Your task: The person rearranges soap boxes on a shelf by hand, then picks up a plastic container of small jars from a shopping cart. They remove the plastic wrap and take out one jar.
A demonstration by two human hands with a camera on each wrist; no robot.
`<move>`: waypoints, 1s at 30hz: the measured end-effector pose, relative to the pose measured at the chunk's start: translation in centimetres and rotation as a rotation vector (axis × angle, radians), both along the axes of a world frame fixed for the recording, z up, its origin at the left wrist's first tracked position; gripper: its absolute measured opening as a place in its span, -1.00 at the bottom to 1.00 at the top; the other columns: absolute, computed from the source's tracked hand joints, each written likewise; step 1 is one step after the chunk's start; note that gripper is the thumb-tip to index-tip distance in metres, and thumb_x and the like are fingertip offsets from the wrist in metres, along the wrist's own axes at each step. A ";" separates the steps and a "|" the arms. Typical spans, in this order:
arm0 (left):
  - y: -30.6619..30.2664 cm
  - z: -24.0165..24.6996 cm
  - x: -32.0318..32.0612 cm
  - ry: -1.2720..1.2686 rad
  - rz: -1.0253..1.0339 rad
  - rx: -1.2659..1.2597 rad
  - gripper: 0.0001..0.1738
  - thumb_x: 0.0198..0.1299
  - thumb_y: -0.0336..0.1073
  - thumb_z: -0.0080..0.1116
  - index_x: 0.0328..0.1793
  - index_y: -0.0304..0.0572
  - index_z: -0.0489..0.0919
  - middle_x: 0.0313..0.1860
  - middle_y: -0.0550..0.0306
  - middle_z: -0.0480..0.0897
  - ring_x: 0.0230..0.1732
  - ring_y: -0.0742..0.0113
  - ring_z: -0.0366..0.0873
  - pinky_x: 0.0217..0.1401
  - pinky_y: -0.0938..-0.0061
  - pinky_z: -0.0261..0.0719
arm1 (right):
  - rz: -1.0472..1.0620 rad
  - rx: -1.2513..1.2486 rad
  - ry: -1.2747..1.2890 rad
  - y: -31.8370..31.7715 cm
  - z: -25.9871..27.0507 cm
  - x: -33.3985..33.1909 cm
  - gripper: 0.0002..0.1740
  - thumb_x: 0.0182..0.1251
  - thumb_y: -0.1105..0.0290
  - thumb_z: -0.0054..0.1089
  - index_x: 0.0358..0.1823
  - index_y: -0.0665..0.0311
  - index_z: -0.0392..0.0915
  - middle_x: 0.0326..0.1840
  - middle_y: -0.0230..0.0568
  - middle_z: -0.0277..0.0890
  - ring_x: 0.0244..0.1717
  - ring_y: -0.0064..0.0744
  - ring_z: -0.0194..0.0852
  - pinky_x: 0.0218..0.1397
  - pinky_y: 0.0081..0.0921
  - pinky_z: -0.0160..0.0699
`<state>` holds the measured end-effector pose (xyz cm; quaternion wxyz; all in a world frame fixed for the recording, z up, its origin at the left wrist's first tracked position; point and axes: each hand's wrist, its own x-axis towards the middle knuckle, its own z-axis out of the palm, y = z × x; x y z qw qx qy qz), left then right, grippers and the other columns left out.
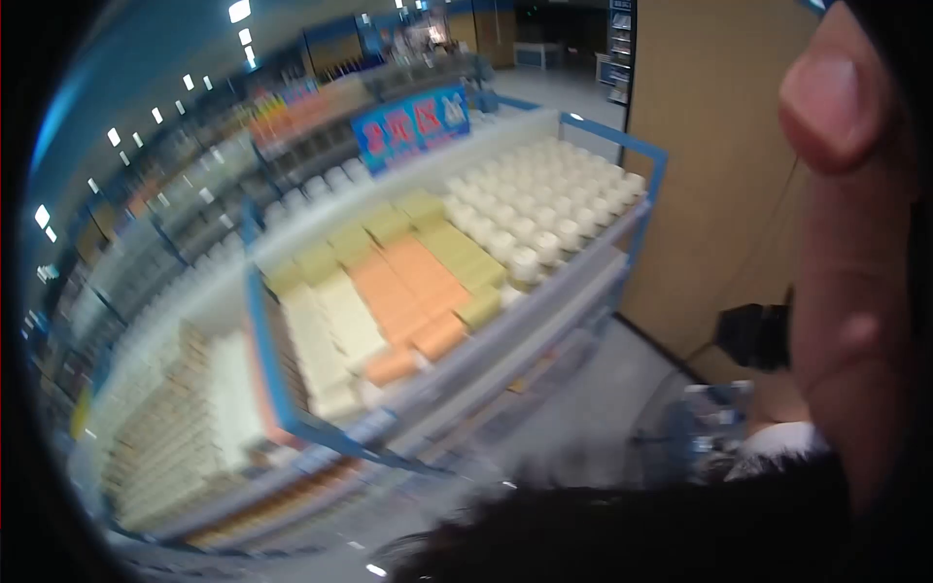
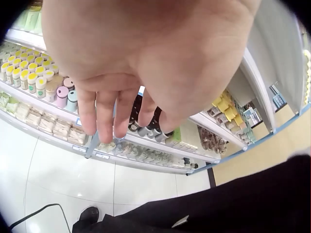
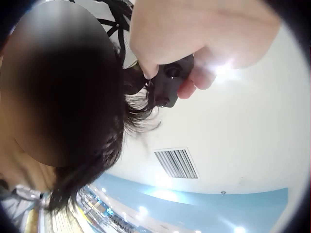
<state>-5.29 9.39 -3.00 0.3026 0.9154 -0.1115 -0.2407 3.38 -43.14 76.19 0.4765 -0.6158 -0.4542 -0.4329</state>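
Our right grip (image 3: 194,39) pinches a black device (image 3: 167,87) beside our hair (image 3: 80,177) beneath a white ceiling (image 3: 243,136); our left grip (image 2: 141,63) hangs loosely extended before stocked shelves (image 2: 218,132) above white floor tiles (image 2: 146,184).

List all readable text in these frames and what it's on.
"元区" on the blue sign; digit before it and smaller line below too blurred to read.
Yellow-topped containers: label print too small to read.
Shelf-edge tags: too small to read.
Black device in the right hand: no text readable.
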 end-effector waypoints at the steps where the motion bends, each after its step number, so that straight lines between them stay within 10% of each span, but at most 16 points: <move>1: 0.8 -0.6 -0.5 -0.003 0.006 0.005 -0.48 0.39 0.09 0.22 0.25 -0.13 0.70 0.14 -0.24 0.76 0.23 -0.21 0.70 0.29 0.03 0.65 | -0.001 -0.004 0.001 0.0 -0.1 0.7 -0.41 0.34 0.57 0.32 0.41 0.45 0.44 0.26 0.17 0.59 0.16 -0.04 0.69 0.11 -0.25 0.70; 9: 5.2 1.4 -3.1 0.432 0.120 0.225 -0.40 0.35 0.14 0.23 0.35 -0.08 0.67 0.19 -0.25 0.75 0.29 -0.22 0.66 0.41 0.06 0.59 | 0.049 0.015 0.008 1.4 -3.5 2.9 -0.39 0.33 0.56 0.33 0.42 0.43 0.43 0.29 0.16 0.57 0.20 -0.04 0.67 0.12 -0.25 0.69; 30: -2.5 10.1 5.4 0.015 0.042 -0.034 -0.53 0.47 -0.04 0.18 0.37 -0.10 0.63 0.21 -0.12 0.73 0.26 -0.14 0.66 0.35 0.06 0.61 | 0.167 -0.137 0.066 6.2 -2.7 10.0 -0.35 0.32 0.53 0.36 0.45 0.39 0.41 0.39 0.14 0.52 0.29 -0.04 0.63 0.14 -0.26 0.66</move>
